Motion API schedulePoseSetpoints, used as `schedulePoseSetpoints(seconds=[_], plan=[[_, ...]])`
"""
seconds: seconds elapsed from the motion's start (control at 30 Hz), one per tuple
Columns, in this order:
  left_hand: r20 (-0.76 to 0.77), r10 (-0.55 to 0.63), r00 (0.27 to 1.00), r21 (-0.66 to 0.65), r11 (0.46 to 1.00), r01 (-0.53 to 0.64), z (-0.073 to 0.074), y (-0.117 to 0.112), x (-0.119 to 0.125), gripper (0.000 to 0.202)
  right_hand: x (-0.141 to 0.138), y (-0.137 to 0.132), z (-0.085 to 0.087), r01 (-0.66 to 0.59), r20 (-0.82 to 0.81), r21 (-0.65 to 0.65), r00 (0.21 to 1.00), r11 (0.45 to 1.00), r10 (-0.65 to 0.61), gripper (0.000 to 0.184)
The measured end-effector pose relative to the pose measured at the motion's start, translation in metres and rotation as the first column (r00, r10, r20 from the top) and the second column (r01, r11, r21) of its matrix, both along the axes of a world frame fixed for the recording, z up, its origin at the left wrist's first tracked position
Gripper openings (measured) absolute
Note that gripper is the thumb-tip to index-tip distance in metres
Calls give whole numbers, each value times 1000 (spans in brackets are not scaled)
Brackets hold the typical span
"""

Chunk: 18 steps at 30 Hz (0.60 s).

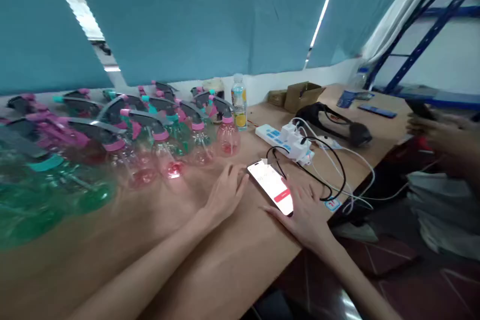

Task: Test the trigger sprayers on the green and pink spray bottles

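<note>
A smartphone with a lit white screen and a red button lies on the brown table. My right hand rests over its right edge, fingers spread and thumb near the lower end. To the left of the phone, my left hand lies on the table with its fingers stretched out, holding nothing. Left of my hands stand several clear spray bottles, among them a pink one and a green one, with grey trigger heads.
A power strip with white chargers and tangled cables sits beyond the phone. Behind are a drink bottle, a cardboard box and a black strapped object. At the right edge, another person's hand holds a dark object.
</note>
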<state>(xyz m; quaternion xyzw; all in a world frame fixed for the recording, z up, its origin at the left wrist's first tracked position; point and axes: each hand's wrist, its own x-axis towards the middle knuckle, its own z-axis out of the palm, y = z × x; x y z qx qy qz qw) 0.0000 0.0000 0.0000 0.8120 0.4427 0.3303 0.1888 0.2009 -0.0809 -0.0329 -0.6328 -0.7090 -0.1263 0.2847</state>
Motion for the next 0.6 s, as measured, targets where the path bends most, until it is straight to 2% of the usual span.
schedulePoseSetpoints(seconds=[0.2,0.6], plan=[[3,0,1000,3,1000,0,-2,1,-1,22,0,-2,2,0,-19,-29,1000,1000,0,89],[-5,-6,1000,38,999,7,-2,2,0,23,2,-3,3,-29,-43,-62,999,998,27,75]])
